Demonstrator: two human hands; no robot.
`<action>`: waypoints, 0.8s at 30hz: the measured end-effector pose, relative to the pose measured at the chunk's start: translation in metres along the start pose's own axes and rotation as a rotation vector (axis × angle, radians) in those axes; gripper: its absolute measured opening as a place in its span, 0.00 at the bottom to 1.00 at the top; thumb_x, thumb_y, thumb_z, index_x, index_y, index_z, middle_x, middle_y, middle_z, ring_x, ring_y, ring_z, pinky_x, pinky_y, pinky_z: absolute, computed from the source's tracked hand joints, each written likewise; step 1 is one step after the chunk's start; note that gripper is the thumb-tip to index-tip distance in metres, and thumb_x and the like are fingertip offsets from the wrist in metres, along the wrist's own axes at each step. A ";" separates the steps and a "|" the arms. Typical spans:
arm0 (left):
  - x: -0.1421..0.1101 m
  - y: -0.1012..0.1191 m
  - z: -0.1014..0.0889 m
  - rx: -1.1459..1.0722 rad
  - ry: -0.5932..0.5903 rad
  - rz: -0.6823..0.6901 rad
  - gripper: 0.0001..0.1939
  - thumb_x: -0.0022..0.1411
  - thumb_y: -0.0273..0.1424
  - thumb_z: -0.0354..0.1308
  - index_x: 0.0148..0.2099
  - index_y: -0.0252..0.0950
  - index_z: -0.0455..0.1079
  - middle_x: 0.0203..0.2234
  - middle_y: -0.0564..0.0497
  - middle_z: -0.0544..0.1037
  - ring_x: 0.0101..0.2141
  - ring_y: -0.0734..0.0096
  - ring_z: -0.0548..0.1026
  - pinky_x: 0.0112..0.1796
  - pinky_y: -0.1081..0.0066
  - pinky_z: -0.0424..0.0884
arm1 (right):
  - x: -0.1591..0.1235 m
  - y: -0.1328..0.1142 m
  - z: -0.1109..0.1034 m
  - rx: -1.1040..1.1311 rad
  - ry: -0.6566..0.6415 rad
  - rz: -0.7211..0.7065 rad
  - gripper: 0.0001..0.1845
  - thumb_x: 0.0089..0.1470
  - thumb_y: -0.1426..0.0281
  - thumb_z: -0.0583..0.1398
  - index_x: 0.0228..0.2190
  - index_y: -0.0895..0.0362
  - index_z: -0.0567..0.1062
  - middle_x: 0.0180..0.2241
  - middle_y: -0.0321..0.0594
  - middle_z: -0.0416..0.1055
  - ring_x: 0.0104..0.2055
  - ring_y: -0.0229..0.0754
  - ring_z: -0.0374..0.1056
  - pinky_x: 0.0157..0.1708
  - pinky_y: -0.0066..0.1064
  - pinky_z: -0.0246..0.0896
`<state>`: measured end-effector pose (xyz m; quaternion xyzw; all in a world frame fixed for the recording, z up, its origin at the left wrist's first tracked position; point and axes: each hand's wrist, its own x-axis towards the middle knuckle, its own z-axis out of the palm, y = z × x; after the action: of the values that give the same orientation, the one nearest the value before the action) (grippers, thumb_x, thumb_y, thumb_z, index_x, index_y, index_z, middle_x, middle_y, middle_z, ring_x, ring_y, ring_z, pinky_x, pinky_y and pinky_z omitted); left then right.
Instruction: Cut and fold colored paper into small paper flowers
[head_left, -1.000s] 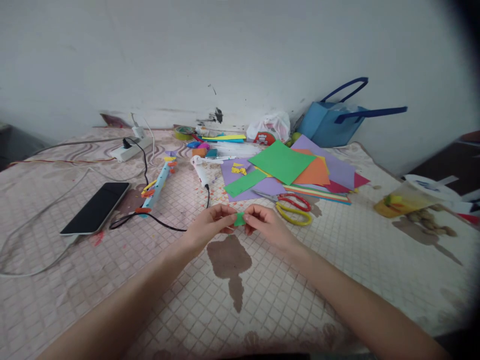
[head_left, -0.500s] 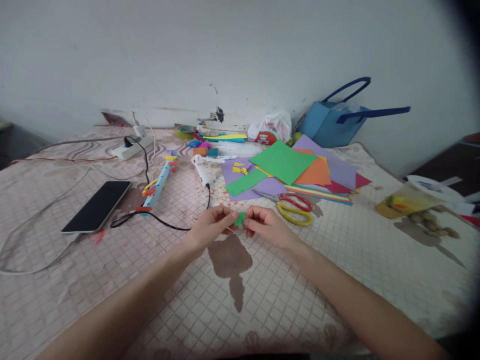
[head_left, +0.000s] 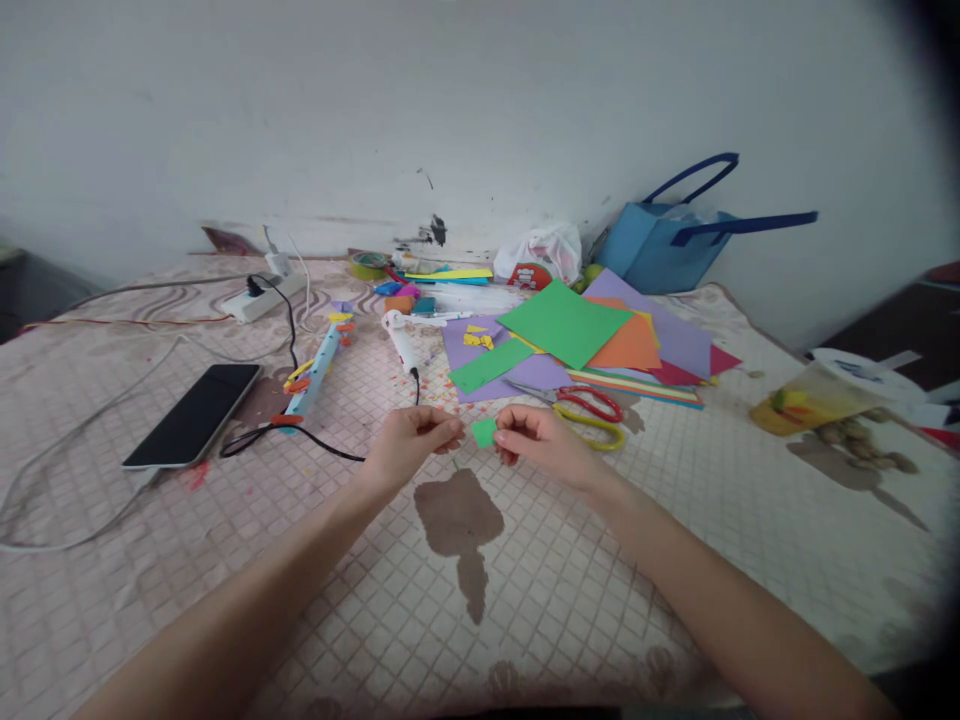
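Note:
Between thumb and fingertips, my right hand pinches a small piece of green paper above the table. My left hand is a short way to its left, apart from the paper, with thumb and fingers pressed together. Whatever may be in that pinch is hidden, though a thin green sliver shows just below it. Scissors with red and yellow handles lie beyond my right hand. A green paper strip and a green sheet rest on purple paper behind the hands.
To the left lie a light-blue strip with coloured bits, a phone and a power strip. A white glue gun trails a black cable. At right stand a blue bag and a tilted cup of yellow drink.
My left hand has let go of the green paper and drawn slightly left. The paper stays in my right hand, and more of it shows.

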<state>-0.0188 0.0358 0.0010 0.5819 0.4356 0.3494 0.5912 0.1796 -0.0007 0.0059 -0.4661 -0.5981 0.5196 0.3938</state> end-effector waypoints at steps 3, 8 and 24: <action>0.000 0.002 0.000 0.052 0.062 0.024 0.14 0.51 0.39 0.61 0.25 0.32 0.70 0.19 0.51 0.74 0.21 0.76 0.69 0.27 0.74 0.66 | -0.002 -0.003 0.001 0.001 -0.038 0.019 0.09 0.50 0.66 0.59 0.25 0.57 0.66 0.21 0.31 0.65 0.22 0.32 0.63 0.24 0.27 0.59; -0.002 0.003 0.001 -0.017 0.060 0.019 0.17 0.57 0.41 0.56 0.24 0.33 0.67 0.19 0.52 0.72 0.20 0.77 0.68 0.25 0.74 0.65 | -0.002 -0.004 0.002 -0.013 -0.083 0.023 0.10 0.50 0.65 0.59 0.24 0.58 0.66 0.20 0.31 0.65 0.22 0.32 0.62 0.24 0.27 0.59; -0.002 0.001 0.004 -0.161 -0.101 -0.024 0.09 0.55 0.30 0.57 0.37 0.32 0.74 0.32 0.47 0.78 0.34 0.70 0.76 0.41 0.67 0.72 | -0.001 -0.003 -0.001 0.008 -0.122 0.038 0.08 0.50 0.67 0.59 0.24 0.58 0.66 0.20 0.31 0.65 0.22 0.32 0.62 0.25 0.27 0.59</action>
<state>-0.0156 0.0319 0.0016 0.5443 0.3825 0.3463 0.6615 0.1806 -0.0018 0.0093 -0.4431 -0.6102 0.5567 0.3484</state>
